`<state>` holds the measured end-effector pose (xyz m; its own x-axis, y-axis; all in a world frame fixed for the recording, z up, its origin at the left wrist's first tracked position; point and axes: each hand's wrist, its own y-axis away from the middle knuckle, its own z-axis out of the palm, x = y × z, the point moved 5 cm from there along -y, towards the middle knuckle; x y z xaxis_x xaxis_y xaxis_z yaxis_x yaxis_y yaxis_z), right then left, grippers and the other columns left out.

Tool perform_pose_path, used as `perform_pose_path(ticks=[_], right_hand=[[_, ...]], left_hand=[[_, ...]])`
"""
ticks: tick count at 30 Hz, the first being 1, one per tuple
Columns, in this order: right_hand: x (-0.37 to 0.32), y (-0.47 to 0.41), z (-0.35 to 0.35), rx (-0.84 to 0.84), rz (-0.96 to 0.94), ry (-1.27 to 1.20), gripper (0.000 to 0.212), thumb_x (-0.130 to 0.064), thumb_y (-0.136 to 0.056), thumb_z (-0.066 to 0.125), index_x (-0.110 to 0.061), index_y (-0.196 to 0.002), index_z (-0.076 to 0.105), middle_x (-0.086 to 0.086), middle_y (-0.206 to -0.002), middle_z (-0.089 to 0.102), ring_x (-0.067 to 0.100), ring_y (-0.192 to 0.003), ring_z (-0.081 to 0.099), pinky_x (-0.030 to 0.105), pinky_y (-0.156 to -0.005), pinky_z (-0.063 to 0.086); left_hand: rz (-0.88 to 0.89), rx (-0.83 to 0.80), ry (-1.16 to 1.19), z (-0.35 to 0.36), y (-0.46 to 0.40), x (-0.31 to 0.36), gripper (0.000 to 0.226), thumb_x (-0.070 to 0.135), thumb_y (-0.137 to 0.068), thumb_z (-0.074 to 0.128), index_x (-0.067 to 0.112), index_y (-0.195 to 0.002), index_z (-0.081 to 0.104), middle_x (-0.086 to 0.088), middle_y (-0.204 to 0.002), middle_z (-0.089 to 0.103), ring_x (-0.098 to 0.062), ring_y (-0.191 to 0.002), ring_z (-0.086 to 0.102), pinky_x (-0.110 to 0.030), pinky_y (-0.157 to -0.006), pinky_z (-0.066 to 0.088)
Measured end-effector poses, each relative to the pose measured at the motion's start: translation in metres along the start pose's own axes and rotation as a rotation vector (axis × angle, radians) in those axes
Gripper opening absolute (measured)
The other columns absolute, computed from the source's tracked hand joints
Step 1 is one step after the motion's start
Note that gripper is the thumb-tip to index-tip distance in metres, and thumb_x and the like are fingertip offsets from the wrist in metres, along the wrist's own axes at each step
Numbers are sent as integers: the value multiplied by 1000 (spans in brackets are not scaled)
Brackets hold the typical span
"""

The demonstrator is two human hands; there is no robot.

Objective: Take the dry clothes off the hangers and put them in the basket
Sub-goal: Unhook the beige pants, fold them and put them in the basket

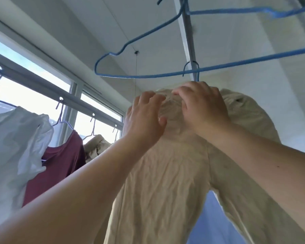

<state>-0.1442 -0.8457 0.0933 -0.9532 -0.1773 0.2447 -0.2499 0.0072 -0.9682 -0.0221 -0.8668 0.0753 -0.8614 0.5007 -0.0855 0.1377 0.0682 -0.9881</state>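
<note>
Two hands reach up to the neck of a cream shirt (165,173) that hangs from a grey rail (187,36) overhead; the left hand (144,118) lies against the collar on its left side with fingers spread and only lightly bent, thumb pressed to the cloth, while the right hand (202,104) curls its fingers over the top of the collar and grips the fabric there; whether a hanger shoulder lies under either palm I cannot tell; the thin hook (192,67) of the shirt's own hanger rises just above the right fingers and catches the rail; an empty blue hanger (123,50) hangs from the same rail, its lower bar crossing just above both hands, leaving a narrow gap between knuckles and wire; a second blue hanger (253,10) sits higher to the right; to the left, well apart, a second rail (33,80) along the window (25,95) carries a white garment (12,147), a maroon top (60,164) and another cream piece (95,145); open air lies between the two rows, below the left forearm; the shirt's right sleeve falls away toward the lower right edge.
</note>
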Motion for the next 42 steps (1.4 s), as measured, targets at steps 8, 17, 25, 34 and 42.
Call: perform_pose_path(ticks=[8,17,25,34,42], right_hand=[[35,-60,14,-212,105,255,34,-25,-96,40,-26,-129,48,5,-130,47,28,-121,41,36,-94,33],[40,-64,27,-454,54,275,36,-17,-90,51,-25,-125,53,4,-122,57,26,-108,55,29,-77,43],[34,-71,31,-489,70,241,34,-17,-94,50,-14,-127,53,9,-132,50,31,-118,50,34,-91,42],[29,-77,26,-260,54,345,31,-33,-95,49,-11,-113,59,11,-119,55,29,-101,55,33,-73,38],[29,-88,33,-228,-16,409,33,-30,-96,46,-4,-110,60,15,-117,56,34,-105,55,32,-72,33]], left_hand=[[154,-108,-138,27,-65,16,48,17,-98,30,31,-143,25,7,-149,33,-15,-141,18,-47,-116,9],[172,-189,-230,42,-79,22,34,30,-98,31,24,-128,46,-3,-127,51,-25,-123,39,-50,-107,19],[284,-132,-359,39,-77,18,35,43,-96,30,21,-98,58,2,-100,60,-19,-95,46,-41,-91,25],[297,-87,-461,37,-73,-16,59,67,-87,17,31,-93,64,9,-97,55,-17,-106,39,-41,-87,28],[102,-93,32,39,-70,-51,49,61,-83,45,18,-93,67,3,-93,42,-15,-84,49,-32,-77,41]])
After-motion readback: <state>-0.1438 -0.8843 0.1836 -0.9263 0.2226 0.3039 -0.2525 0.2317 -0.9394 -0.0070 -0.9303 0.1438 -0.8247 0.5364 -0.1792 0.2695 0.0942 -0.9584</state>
